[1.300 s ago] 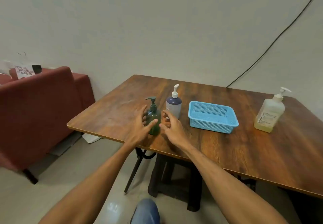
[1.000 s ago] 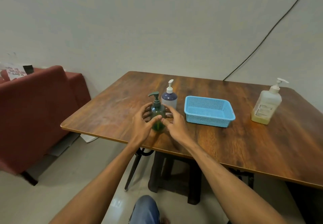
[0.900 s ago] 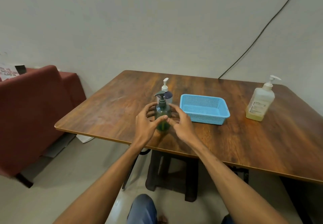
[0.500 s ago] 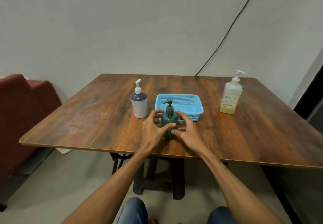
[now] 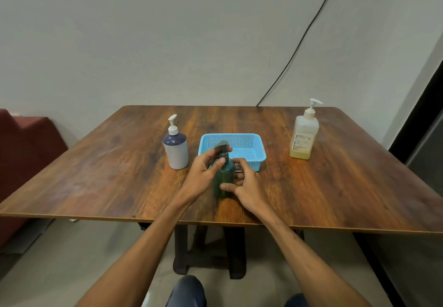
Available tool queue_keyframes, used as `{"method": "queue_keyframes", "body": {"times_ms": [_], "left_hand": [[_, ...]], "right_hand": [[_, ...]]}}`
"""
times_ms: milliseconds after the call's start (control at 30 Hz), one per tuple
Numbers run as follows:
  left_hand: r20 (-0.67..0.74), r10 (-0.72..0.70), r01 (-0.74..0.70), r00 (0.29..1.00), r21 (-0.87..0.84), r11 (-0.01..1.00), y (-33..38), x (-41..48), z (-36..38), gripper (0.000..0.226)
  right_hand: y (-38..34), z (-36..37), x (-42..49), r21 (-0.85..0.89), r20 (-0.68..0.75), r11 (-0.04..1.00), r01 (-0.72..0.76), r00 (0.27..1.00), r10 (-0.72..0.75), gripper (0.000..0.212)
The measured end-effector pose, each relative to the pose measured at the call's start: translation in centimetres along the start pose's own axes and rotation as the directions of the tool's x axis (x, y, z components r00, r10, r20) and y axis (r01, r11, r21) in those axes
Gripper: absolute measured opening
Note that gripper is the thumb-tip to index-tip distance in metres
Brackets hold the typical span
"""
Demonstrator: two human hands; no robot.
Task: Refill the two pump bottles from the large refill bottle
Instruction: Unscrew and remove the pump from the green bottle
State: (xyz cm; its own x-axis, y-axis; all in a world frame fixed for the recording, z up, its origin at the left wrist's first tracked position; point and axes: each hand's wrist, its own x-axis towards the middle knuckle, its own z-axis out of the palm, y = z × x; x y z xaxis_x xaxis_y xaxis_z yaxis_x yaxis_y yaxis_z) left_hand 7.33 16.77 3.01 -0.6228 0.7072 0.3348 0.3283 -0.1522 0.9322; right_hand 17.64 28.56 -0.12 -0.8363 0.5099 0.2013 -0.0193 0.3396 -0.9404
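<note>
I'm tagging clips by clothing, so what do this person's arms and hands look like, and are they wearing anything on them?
Both forearms are bare up to the bottom edge of the picture: no sleeves show. The left hand and right hand wear no gloves, and no rings, watch or bracelets can be seen, though both are slightly motion-blurred. Dark blue trousers show at the knees below.

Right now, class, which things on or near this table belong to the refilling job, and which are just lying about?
Belong to the job:
green pump bottle, held by left hand and right hand
purple pump bottle
large refill bottle

Lying about:
blue basket
red sofa
black cable
</note>
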Motion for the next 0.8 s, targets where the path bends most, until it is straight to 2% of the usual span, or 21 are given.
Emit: {"method": "queue_keyframes", "body": {"times_ms": [67,167,233,333,400,467,533,667,733,800], "left_hand": [[-0.042,0.003,-0.004,0.999,-0.021,1.0,0.0,0.3,-0.2,0.033],[-0.212,0.016,-0.014,0.977,0.011,1.0,0.1,0.6,0.2,0.033],[-0.269,0.034,-0.022,0.962,0.048,0.999,0.2,0.9,0.8,0.04],[-0.14,-0.045,0.051,0.989,0.045,0.998,-0.1,1.0,0.8,0.059],[-0.013,-0.064,0.064,0.998,0.023,0.998,-0.2,0.7,0.2,0.052],[0.011,-0.014,0.014,1.0,-0.014,1.0,-0.2,0.5,-0.6,0.036],[-0.055,0.021,-0.023,0.998,-0.041,0.999,0.2,0.4,-1.0,0.031],[-0.226,0.037,-0.035,0.974,0.01,0.999,0.7,1.0,-0.4,0.027],[-0.301,0.039,-0.033,0.953,0.024,0.999,0.7,1.2,0.1,0.031],[-0.31,0.053,-0.045,0.949,0.032,0.998,0.5,1.3,0.4,0.037]], "right_hand": [[0.1,0.1,0.0,-0.006,-0.002,1.0,-0.001,1.0,0.001,0.067],[-0.3,0.3,0.0,-0.031,-0.019,1.0,0.001,1.0,-0.002,0.063],[-0.4,0.5,0.0,-0.05,-0.03,0.999,0.009,0.999,-0.01,0.063],[-0.3,0.8,-0.1,-0.075,-0.043,0.997,0.022,0.999,-0.025,0.067],[-0.1,0.8,0.0,-0.063,-0.04,0.998,0.02,0.999,-0.023,0.068],[-0.1,0.9,0.1,-0.046,-0.039,0.999,0.017,0.999,-0.019,0.066],[-0.1,1.0,0.2,-0.031,-0.041,0.999,0.015,0.999,-0.017,0.067],[0.2,1.1,0.3,-0.018,-0.044,1.0,0.006,0.999,-0.007,0.065],[0.2,1.1,0.3,-0.022,-0.05,1.0,0.002,0.999,-0.003,0.067],[0.2,1.1,0.3,-0.028,-0.052,1.0,-0.003,0.999,0.002,0.068]]}}
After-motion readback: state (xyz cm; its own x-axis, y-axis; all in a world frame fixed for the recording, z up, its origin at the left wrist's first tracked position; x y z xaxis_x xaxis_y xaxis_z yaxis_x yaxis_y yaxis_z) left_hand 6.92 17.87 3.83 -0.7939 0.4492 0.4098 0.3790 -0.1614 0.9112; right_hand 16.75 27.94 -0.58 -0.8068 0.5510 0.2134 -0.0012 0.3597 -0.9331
